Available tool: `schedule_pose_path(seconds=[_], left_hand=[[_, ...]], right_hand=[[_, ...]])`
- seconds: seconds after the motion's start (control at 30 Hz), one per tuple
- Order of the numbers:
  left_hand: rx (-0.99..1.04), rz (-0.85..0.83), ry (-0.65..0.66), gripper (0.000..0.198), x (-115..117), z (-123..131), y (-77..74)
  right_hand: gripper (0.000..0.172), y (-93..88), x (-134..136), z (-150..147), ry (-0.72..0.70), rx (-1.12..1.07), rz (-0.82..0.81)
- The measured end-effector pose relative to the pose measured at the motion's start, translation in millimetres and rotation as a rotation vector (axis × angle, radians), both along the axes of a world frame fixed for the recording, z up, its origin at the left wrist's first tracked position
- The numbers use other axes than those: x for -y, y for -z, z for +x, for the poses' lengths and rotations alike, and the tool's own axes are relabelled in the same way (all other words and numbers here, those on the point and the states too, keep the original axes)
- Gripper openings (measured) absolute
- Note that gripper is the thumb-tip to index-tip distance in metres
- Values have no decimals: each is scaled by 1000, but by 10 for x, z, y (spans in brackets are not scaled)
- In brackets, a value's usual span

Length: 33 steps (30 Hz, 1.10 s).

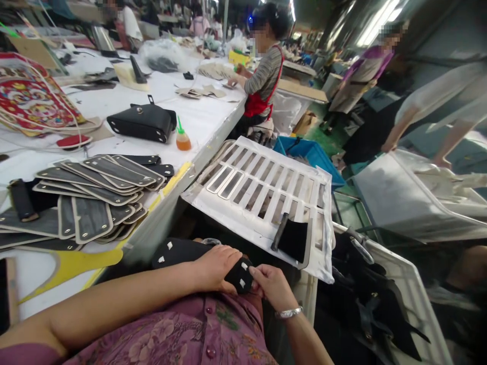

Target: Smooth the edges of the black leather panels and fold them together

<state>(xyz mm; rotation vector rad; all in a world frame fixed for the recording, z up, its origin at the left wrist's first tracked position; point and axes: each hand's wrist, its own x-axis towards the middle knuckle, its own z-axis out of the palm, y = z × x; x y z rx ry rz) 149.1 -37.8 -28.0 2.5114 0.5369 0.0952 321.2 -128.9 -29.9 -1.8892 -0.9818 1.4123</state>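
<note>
A black bag (pixel 184 252) with small whitish squares near its corners lies across my lap, below the table edge. My left hand (pixel 218 266) rests over its top, fingers wrapped round its near part. At the bag's right end, my right hand (pixel 271 285) pinches the edge between thumb and fingers; whether something small is there too is hidden. A similar black bag (pixel 139 124) sits on the table, beside a small bottle (pixel 183 139) of orange liquid with a green tip. Dark panels (pixel 91 218) with pale edges and metal studs are piled at the left.
A white slotted rack (pixel 258 203) stands ahead, bearing two pale-edged panels and a black piece (pixel 294 238). A bin (pixel 411 274) of black pieces is at right, a blue crate (pixel 312 152) behind. A co-worker (pixel 264 76) sits at the table; others stand at right.
</note>
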Motion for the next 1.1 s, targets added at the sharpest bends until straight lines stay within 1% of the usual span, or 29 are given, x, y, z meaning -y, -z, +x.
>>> schedule_pose_path(seconds=[0.07,0.17,0.3,0.5,0.63,0.73,0.87,1.0,1.1], left_hand=[[1,18,-6,69,13,4,1],[-9,30,-5,64,23,17,-55],[-29,9,-8,63,35,48,-103],[-48,15,-25,72,64,47,-50],[-52,36,-29,72,79,64,-7],[-56,52,-29,69,82,81,9],[-48,72,-6,72,67,80,22],[-72,88,35,74,41,73,28],[-90,97,35,74,35,78,33]], right_hand=[[32,-11,35,27,-8,-42,0],[28,-7,66,43,8,-100,7],[29,32,60,43,-7,-103,37],[29,135,83,63,-62,4,55],[31,190,101,69,-99,118,86],[31,178,81,67,-132,199,96],[32,128,29,70,-179,282,77],[32,81,-21,97,-247,314,68],[31,43,-50,112,-296,321,51]])
